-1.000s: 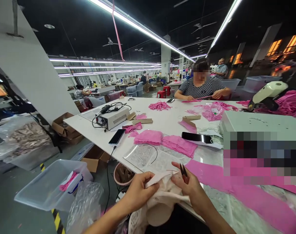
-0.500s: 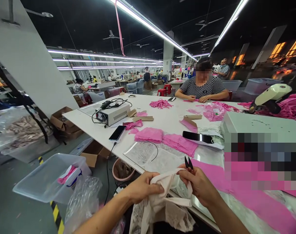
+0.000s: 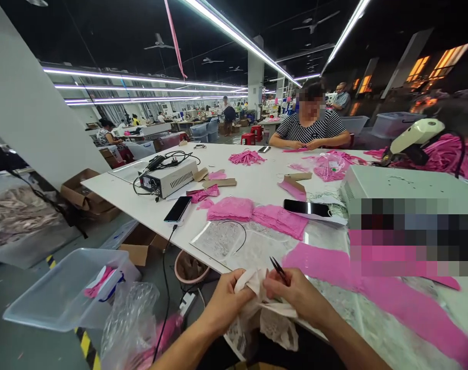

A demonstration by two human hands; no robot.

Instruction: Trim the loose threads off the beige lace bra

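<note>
Closer together now, the left hand (image 3: 228, 298) and right hand (image 3: 295, 293), fingers curled, pinch cream fabric (image 3: 278, 329) by the table's (image 3: 257, 180) near edge; the right hand also grips black snips (image 3: 279, 270).

White table (image 3: 257, 185), bearing: sheeting (image 3: 259, 247), clear, apparently plastic, just beyond the fingers (image 3: 245, 294); two pink fabric stacks (image 3: 230, 208), farther out; long pink cloth (image 3: 321, 264), right of the fingers; vented box (image 3: 176, 177), farther left; pale-green casing (image 3: 396, 180), far right.
</note>
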